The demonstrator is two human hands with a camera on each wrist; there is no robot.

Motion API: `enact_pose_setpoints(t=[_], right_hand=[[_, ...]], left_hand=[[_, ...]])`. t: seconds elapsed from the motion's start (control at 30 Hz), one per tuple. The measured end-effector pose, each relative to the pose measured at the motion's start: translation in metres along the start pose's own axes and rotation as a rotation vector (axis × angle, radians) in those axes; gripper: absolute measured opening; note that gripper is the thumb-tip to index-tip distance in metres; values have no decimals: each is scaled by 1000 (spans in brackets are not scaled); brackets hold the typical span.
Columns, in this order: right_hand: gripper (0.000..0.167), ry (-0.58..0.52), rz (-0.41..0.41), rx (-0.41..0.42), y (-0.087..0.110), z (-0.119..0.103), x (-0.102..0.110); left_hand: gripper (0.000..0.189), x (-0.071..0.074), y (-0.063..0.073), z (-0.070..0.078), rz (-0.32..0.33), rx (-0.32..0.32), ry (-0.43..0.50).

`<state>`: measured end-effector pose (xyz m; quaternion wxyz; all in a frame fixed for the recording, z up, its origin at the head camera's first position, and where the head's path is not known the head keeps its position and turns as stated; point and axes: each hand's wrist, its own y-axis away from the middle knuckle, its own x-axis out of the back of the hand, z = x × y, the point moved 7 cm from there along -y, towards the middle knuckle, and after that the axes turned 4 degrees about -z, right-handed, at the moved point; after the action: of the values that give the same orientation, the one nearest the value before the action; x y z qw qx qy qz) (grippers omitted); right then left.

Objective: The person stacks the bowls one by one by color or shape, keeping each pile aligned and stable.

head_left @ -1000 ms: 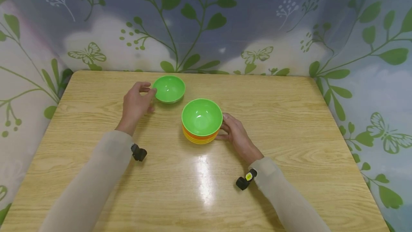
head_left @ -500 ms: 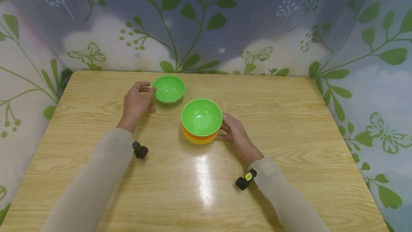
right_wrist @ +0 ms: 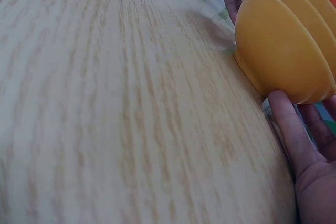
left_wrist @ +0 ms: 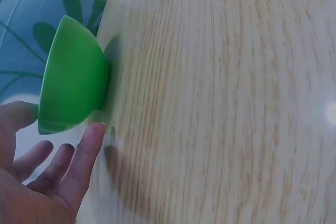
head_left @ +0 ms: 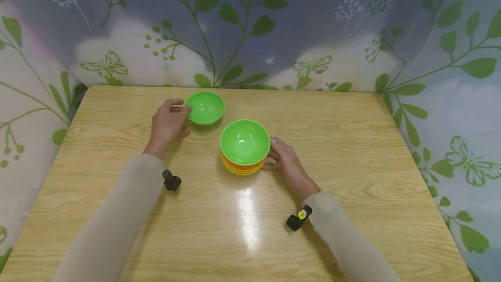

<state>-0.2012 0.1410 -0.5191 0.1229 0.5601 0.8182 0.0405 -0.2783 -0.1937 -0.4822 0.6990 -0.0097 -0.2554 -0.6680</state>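
A single green bowl (head_left: 205, 108) sits upright near the table's back edge. My left hand (head_left: 168, 123) is at its left side, the thumb at the rim; the left wrist view has the other fingers (left_wrist: 84, 156) spread beside the green bowl (left_wrist: 73, 80), not wrapped round it. In the middle of the table stands a stack of nested bowls (head_left: 245, 145), green on top, orange and yellow below. My right hand (head_left: 289, 164) rests against the stack's right side. In the right wrist view a fingertip touches the lowest yellow bowl (right_wrist: 278, 45); the thumb is hidden there.
The wooden table (head_left: 352, 142) ends at a cloth backdrop (head_left: 305, 25) printed with leaves and butterflies, at the back and both sides. A black wrist camera (head_left: 171, 180) is on the left wrist and another black camera (head_left: 299, 218) on the right.
My left forearm has shifted slightly forward and to the right, the hand staying beside the single green bowl. The bowls and my right hand look unmoved.
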Motion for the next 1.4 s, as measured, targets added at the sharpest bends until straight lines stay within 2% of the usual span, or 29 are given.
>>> enact_pose_setpoints(t=[0.33, 0.5, 0.73, 1.23, 1.4], right_hand=[[58, 4, 6, -1, 0, 0, 0], [57, 7, 15, -5, 2, -2, -1], [58, 6, 12, -3, 2, -3, -1], [57, -7, 8, 10, 0, -2, -2], [58, 1, 2, 13, 0, -1, -1]], left_hand=[[63, -5, -5, -5, -30, 9, 14], [64, -9, -4, -6, -49, 3, 59], [61, -13, -8, -9, -42, 13, 97], [59, -18, -7, -12, -42, 37, 254], [60, -20, -4, -14, -44, 74, 310]])
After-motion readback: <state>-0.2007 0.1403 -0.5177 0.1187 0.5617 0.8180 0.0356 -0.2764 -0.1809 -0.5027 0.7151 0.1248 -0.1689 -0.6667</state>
